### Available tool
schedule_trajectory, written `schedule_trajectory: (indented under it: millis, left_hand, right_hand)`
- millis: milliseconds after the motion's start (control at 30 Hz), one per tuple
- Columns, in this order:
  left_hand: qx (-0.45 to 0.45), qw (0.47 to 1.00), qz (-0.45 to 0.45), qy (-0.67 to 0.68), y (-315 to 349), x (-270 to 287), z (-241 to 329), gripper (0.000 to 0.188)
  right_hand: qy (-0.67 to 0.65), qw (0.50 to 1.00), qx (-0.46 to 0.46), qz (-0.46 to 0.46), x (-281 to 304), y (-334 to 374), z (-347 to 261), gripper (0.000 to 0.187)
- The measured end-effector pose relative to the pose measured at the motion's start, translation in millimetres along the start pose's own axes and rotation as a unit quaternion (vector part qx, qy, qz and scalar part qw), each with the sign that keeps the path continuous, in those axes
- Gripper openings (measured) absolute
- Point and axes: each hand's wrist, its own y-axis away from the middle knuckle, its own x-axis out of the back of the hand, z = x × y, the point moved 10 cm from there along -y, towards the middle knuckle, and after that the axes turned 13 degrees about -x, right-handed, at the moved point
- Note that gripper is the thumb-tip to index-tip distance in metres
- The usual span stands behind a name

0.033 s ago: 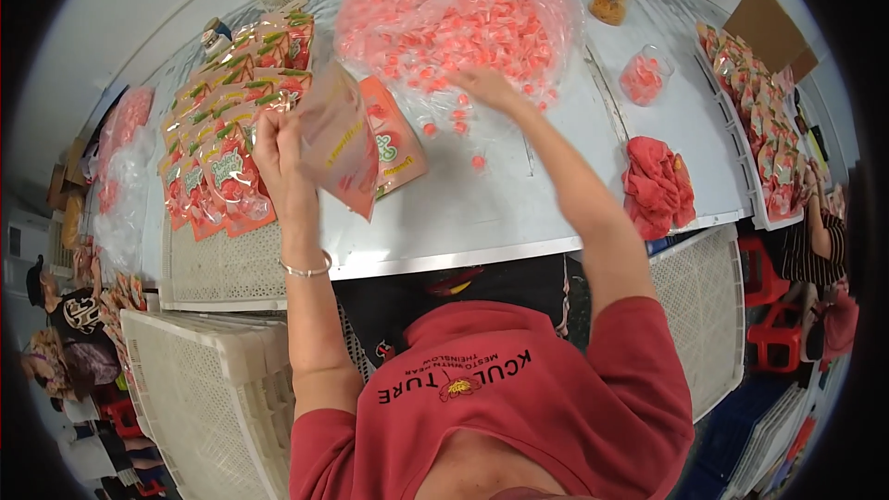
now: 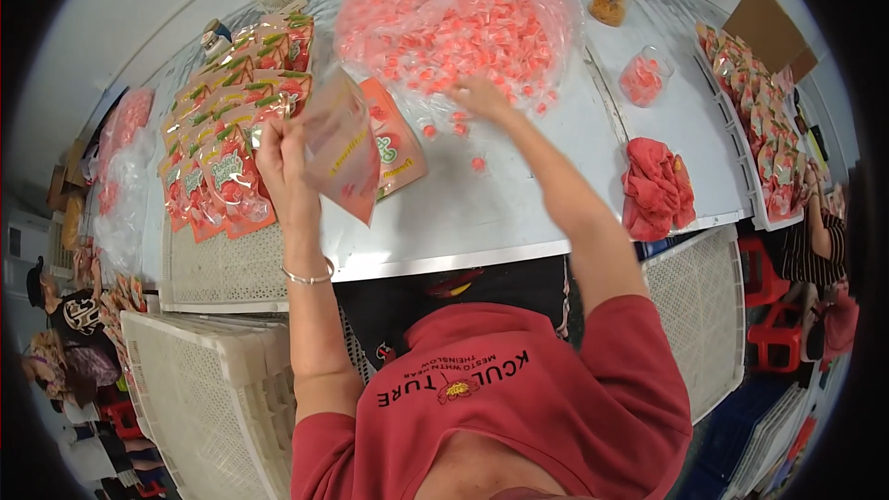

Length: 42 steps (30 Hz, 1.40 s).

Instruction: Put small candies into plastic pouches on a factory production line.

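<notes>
One glossy flat pouch (image 2: 344, 153) tilted above table (image 2: 482, 222), edge pinched in closed left hand (image 2: 282, 148); partly hides second pouch (image 2: 400, 146). Right hand (image 2: 477, 97) half-curled at near edge of candies (image 2: 482, 32), round, wrapped, too many to count; any grip: cannot tell. Crinkled clear plastic (image 2: 563, 5) around heap. Right: two clear jars (image 2: 641, 83), one crumpled cloth (image 2: 653, 190). Left: overlapping packs (image 2: 231, 120).

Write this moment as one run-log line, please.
left hand: holds pouch | right hand: at near edge of pink wrapped-piece heap, grip unclear | table: second pouch, crumpled red cloth
</notes>
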Motion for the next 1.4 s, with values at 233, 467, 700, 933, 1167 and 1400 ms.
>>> schedule_trajectory:
  millis: [233,467,700,933,1167,1400]
  left_hand:
    - [0.048,0.998,0.011,0.037,32.0,22.8,-11.0,0.018]
    - [0.082,0.995,-0.02,0.061,39.7,-2.7,-18.1,0.021]
    - [0.083,0.995,-0.019,0.052,39.2,-8.2,-19.4,0.02]
    - [0.078,0.997,0.006,-0.007,42.3,28.7,-13.3,0.017]
    - [0.066,0.996,0.057,-0.002,45.0,40.5,-4.3,0.019]
    - [0.11,0.991,0.066,0.041,47.6,46.9,1.4,0.017]
  right_hand:
    - [-0.065,0.97,0.134,0.192,-13.9,34.9,11.4,0.015]
    - [-0.035,0.984,0.053,0.169,-12.9,36.9,50.5,0.012]
    - [-0.596,0.783,-0.13,-0.119,10.6,71.9,74.8,0.021]
    - [-0.255,0.914,-0.021,0.314,228.2,78.2,147.3,0.019]
    - [0.228,0.838,-0.256,0.424,319.6,63.8,240.8,0.022]
    - [0.03,0.988,0.001,0.154,117.9,-27.5,86.5,0.024]
